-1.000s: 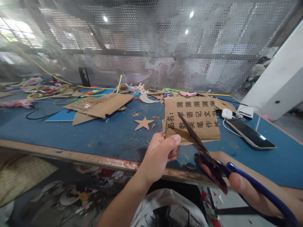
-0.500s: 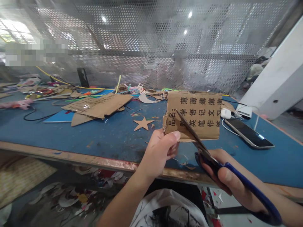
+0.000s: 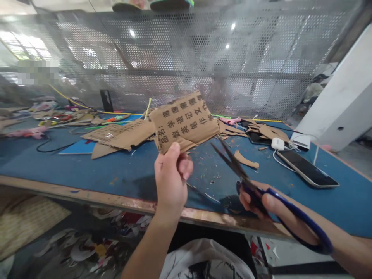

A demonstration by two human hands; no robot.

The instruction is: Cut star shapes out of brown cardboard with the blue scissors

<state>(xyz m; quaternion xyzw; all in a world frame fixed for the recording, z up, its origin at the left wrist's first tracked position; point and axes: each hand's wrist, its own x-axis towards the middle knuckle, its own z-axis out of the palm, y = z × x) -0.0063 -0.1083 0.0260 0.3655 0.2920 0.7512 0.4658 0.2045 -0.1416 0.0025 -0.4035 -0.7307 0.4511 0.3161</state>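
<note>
My left hand [image 3: 171, 178] pinches the lower edge of a brown cardboard piece [image 3: 184, 122] printed with black characters, holding it up over the blue table [image 3: 87, 170]. To its right, my right hand [image 3: 261, 203] grips blue-handled scissors [image 3: 252, 186]. The blades are slightly apart, pointing up-left toward the cardboard without touching it. A small cut strip of cardboard [image 3: 246, 159] lies on the table beyond the blades.
A smartphone [image 3: 306, 169] and white charger [image 3: 278, 143] with cable lie at right. Larger cardboard sheets [image 3: 119, 133] and craft scraps crowd the back left. A perforated metal screen [image 3: 186, 62] walls the far edge. The worn front table edge [image 3: 87, 192] is near me.
My left hand has lifted the cardboard up and to the left, away from the scissors. The blades have come out of the cardboard, and a cut strip now lies on the table.
</note>
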